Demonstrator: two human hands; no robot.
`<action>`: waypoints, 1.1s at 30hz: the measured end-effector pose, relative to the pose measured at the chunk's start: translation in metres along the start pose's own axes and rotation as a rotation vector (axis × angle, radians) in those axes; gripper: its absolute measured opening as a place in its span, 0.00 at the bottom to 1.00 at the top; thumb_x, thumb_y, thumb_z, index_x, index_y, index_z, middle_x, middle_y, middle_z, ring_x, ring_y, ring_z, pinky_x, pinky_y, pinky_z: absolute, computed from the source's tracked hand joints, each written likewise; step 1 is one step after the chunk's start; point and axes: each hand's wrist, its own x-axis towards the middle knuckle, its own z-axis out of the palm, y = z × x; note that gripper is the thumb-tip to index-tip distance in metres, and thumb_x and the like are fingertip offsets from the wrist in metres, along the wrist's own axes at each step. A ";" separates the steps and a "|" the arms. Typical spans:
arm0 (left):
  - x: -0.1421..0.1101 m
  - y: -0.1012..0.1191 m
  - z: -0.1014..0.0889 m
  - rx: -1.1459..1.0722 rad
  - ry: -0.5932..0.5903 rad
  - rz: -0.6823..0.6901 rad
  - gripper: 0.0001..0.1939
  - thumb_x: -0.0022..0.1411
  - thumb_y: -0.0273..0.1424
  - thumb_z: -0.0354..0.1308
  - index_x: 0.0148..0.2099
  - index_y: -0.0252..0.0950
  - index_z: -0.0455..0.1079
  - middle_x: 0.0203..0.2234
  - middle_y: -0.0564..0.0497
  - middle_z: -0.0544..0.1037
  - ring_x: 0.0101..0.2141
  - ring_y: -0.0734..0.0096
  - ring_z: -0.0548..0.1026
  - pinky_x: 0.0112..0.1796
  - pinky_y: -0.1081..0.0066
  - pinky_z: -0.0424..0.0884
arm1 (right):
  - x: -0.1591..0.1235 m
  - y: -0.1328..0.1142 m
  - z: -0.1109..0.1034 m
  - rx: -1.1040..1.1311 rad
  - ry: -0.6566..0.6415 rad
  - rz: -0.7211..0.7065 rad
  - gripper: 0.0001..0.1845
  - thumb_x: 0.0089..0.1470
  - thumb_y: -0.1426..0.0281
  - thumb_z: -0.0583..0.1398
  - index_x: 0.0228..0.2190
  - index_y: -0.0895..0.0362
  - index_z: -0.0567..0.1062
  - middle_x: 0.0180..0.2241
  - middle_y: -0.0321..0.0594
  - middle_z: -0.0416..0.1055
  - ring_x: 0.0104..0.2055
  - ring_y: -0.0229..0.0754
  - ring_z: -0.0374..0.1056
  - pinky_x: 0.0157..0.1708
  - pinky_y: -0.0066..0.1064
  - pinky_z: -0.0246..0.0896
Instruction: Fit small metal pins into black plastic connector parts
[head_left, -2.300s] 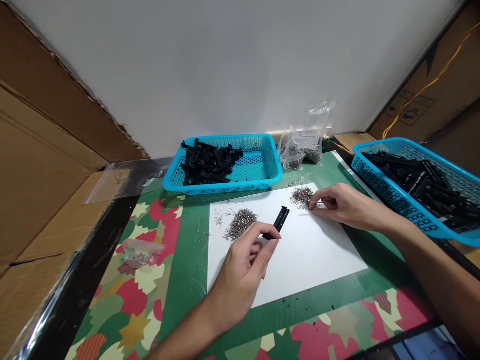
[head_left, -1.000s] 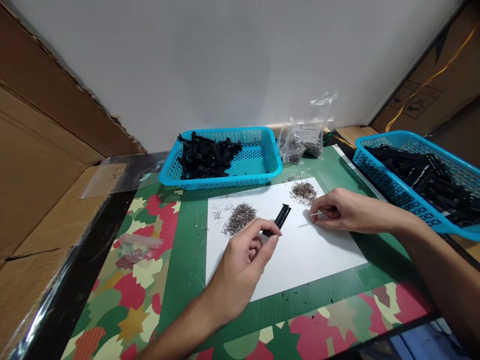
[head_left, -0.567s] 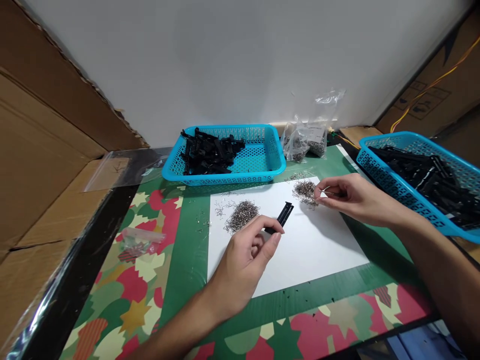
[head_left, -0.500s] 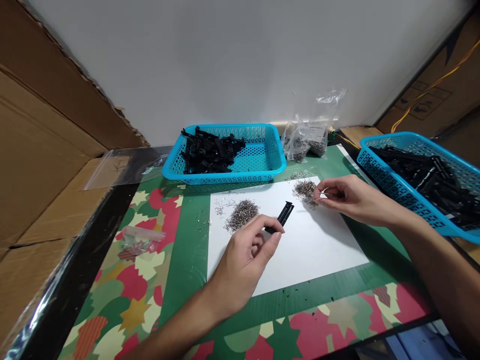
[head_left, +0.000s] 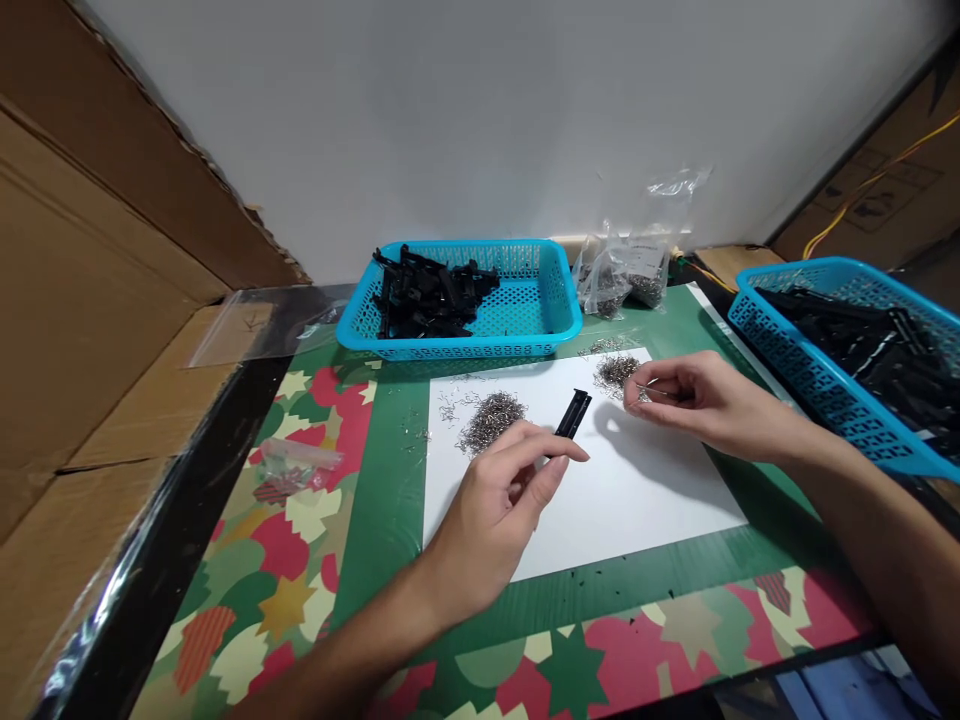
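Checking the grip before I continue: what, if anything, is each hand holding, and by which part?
Left hand: black part, held by its near end. Right hand: thin metal piece, pinched; exactly where is unclear.

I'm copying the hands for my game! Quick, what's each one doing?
Left hand: closed, holding a slim black part.
Right hand: closed, pinching a thin shiny piece, too small to identify.

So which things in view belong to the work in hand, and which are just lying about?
Seemingly in use:
black part, in the left hand
thin metal item, in the right hand
metal heaps on the white paper
probably both blue baskets

Seemingly lying about:
small plastic bag, at left
flat plastic bag beyond it
cardboard
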 end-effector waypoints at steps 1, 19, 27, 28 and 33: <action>0.000 0.000 0.000 -0.007 0.001 -0.002 0.14 0.80 0.40 0.55 0.52 0.43 0.80 0.44 0.52 0.70 0.26 0.81 0.66 0.28 0.72 0.65 | 0.000 -0.001 0.003 0.081 -0.012 -0.005 0.15 0.63 0.58 0.68 0.36 0.58 0.78 0.26 0.33 0.62 0.27 0.35 0.50 0.25 0.30 0.43; -0.002 0.004 0.006 -0.329 -0.031 -0.125 0.13 0.75 0.43 0.62 0.44 0.38 0.72 0.19 0.62 0.65 0.17 0.82 0.59 0.20 0.78 0.55 | 0.002 -0.016 0.071 0.485 -0.041 -0.124 0.07 0.63 0.65 0.69 0.37 0.55 0.80 0.23 0.27 0.52 0.25 0.33 0.46 0.25 0.28 0.40; -0.001 0.004 0.005 0.042 0.111 0.019 0.09 0.76 0.37 0.60 0.44 0.38 0.77 0.40 0.53 0.71 0.32 0.77 0.70 0.31 0.75 0.64 | -0.009 -0.022 0.077 0.062 0.180 -0.294 0.03 0.63 0.73 0.64 0.37 0.56 0.80 0.22 0.26 0.50 0.22 0.34 0.46 0.21 0.28 0.39; -0.001 0.004 0.004 0.032 0.101 0.014 0.09 0.76 0.37 0.60 0.45 0.39 0.78 0.40 0.53 0.72 0.32 0.77 0.70 0.31 0.75 0.65 | -0.010 -0.022 0.076 0.029 0.191 -0.311 0.04 0.62 0.74 0.63 0.37 0.56 0.79 0.21 0.26 0.50 0.22 0.33 0.45 0.20 0.28 0.39; -0.001 0.003 0.003 -0.212 -0.021 -0.099 0.14 0.78 0.44 0.57 0.47 0.40 0.76 0.27 0.57 0.71 0.21 0.81 0.64 0.23 0.77 0.60 | -0.012 -0.020 0.068 -0.159 0.239 -0.483 0.09 0.62 0.79 0.62 0.40 0.55 0.80 0.24 0.30 0.71 0.19 0.31 0.52 0.19 0.27 0.48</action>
